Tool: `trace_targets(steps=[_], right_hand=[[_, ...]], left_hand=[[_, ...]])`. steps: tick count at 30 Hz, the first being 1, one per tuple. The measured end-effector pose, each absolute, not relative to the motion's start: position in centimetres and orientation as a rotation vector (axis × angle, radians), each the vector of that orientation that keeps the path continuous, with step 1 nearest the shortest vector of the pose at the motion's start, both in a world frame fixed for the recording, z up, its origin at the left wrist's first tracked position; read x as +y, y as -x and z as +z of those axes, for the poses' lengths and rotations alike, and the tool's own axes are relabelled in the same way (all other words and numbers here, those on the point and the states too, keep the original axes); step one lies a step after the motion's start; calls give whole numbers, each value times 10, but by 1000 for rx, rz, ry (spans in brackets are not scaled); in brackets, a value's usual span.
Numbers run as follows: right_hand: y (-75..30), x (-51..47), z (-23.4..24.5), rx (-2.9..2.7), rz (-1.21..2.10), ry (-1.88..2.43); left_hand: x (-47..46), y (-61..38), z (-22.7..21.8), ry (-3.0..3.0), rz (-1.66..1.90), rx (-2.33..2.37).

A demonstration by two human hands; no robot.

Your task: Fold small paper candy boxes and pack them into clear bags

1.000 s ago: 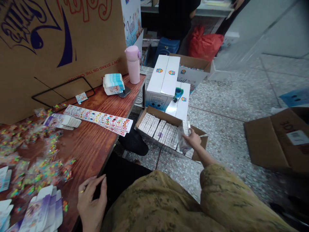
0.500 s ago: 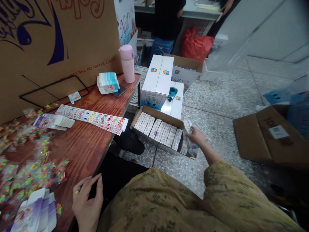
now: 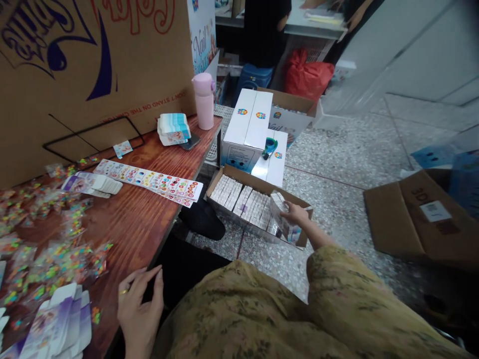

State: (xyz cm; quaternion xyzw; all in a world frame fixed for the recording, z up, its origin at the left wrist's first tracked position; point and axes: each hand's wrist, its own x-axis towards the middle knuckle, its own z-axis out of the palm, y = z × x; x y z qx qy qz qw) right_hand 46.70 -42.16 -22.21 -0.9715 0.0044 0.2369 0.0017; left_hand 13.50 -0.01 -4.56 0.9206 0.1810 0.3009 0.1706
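My right hand reaches down to an open cardboard box on the floor, packed with rows of small white boxes. Its fingers are closed on a clear-wrapped pack of small boxes at the box's right end. My left hand, with a ring on one finger, rests at the near edge of the wooden table, fingers slightly spread and holding nothing. Flat purple-and-white cartons lie just left of that hand.
Colourful packets, sticker strips, a pink bottle and a stack of blue-white packs lie on the table before a big carton wall. White boxes, a flattened carton and a red bag stand on the floor.
My right hand has moved left and lower with the wrapped pack, bringing it down into the right end of the open box. My left hand has barely moved.
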Motion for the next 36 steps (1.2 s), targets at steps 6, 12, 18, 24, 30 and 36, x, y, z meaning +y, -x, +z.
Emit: trace_targets(steps=[6,12,18,24,30,36], right_hand=[[-479,-410,-214,-110,723,3042],[-487,-375,-225,-226,728,2982],[-483,-350,-234,-257,750,2963],[-484,-346,-231,-264,760,2967],[-495,-331,-219,-297,697,2943],[-511,-298,-214,-314,657,2927]], left_hand=[[2,-134,-47,-2626,844,514],[1,-134,-48,-2593,848,510],[1,-132,-50,-2568,836,515],[1,-128,-52,-2562,815,538],[2,-128,-51,-2553,835,507],[1,-129,-52,-2561,834,510]])
